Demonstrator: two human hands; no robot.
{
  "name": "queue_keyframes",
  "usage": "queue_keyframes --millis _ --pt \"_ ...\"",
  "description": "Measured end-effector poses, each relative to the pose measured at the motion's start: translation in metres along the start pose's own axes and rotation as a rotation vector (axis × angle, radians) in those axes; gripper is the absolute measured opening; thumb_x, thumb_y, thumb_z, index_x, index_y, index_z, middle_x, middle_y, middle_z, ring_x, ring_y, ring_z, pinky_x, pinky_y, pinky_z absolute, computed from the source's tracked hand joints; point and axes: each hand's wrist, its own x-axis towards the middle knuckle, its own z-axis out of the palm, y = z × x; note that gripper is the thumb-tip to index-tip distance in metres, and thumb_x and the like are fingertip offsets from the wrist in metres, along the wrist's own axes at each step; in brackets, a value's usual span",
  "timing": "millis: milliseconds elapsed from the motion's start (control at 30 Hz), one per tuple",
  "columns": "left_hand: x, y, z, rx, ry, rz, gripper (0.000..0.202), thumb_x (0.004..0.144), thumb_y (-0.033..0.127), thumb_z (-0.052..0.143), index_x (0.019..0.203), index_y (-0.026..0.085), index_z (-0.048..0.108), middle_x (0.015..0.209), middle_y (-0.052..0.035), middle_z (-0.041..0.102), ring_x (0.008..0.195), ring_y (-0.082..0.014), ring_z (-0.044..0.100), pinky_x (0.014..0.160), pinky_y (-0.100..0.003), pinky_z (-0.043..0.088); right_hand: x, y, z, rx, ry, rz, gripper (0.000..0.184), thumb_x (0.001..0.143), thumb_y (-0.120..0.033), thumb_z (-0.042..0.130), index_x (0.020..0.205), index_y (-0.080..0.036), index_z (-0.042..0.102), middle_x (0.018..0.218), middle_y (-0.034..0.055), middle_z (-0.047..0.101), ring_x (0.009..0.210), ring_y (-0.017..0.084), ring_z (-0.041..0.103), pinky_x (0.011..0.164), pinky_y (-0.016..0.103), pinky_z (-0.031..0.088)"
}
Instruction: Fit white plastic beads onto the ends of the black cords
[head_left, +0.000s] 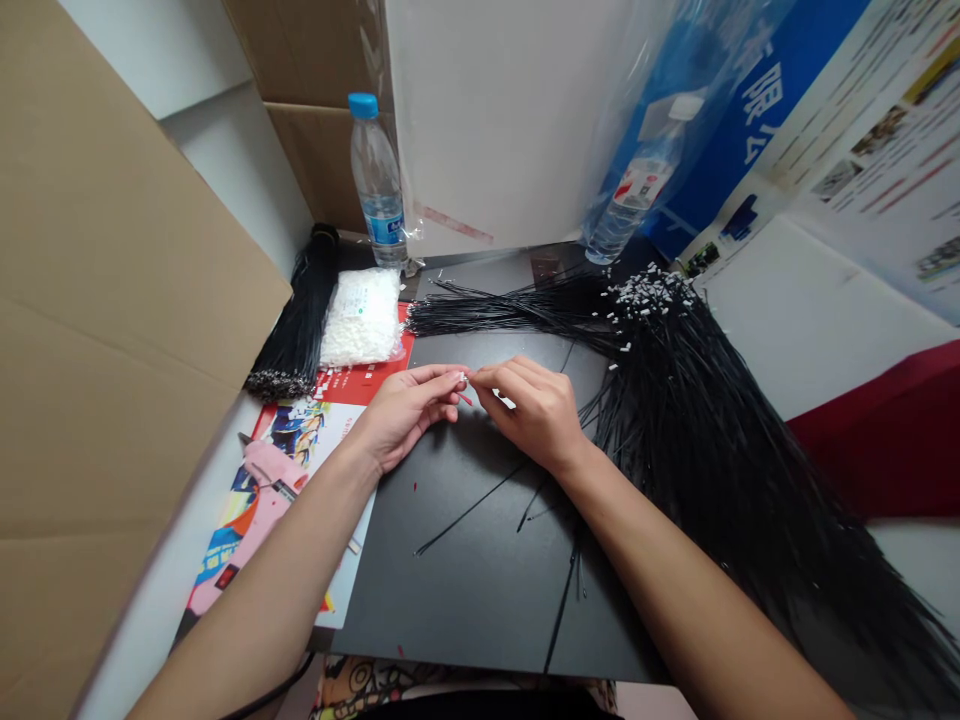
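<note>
My left hand [412,410] is closed in a pinch over the middle of the dark table, holding a small white piece [463,378] at its fingertips. A short red tip [466,399] sticks out just below that piece. My right hand [529,405] meets it from the other side, thumb and forefinger pressed together; what lies between them is hidden. Beside my right arm spreads a large heap of black wires [660,430] with small white ends [649,292]. A few loose black wires [465,515] lie on the table below the hands.
Behind my hands lies a bundle of black wires [510,308]. At left are a bag of white pieces [364,315], another wire bundle [296,320] and a pink glue gun [262,510]. Two plastic bottles, one blue-capped [379,190], one white-capped [637,190], stand behind. Cardboard [112,300] borders the left.
</note>
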Motion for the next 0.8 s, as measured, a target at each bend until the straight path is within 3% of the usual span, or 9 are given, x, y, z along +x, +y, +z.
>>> queue_keyframes --millis 433,633,800 --pt "-0.0002 -0.0005 -0.0005 -0.018 -0.014 0.024 0.003 0.079 0.007 0.074 0.082 0.008 0.075 0.074 -0.004 0.067 0.062 -0.0077 0.058 0.054 -0.018 0.049 0.0009 0.0001 0.0009 -0.05 0.035 -0.037 0.026 0.102 -0.023 0.048 0.088 -0.022 0.07 0.089 0.0021 0.078 0.075 0.014 0.064 0.071 0.027 0.046" --pt "0.0002 -0.0045 -0.0025 0.047 -0.017 0.122 0.012 0.076 0.015 0.079 0.084 0.012 0.071 0.074 -0.0041 0.069 0.064 -0.0102 0.062 0.052 -0.019 0.048 0.0006 0.0011 0.005 0.004 0.186 -0.038 0.017 0.098 -0.019 0.057 0.086 -0.019 0.069 0.077 0.0013 0.073 0.062 0.011 0.058 0.065 0.025 0.044" --pt "0.0004 -0.0062 -0.0021 0.114 -0.013 0.189 0.017 0.073 0.02 0.082 0.085 0.012 0.072 0.072 -0.0041 0.07 0.065 -0.0123 0.064 0.055 -0.022 0.051 0.0007 0.0006 0.0067 -0.007 0.182 -0.048 0.017 0.097 -0.019 0.057 0.084 -0.019 0.068 0.075 0.0008 0.072 0.06 0.01 0.056 0.064 0.024 0.044"
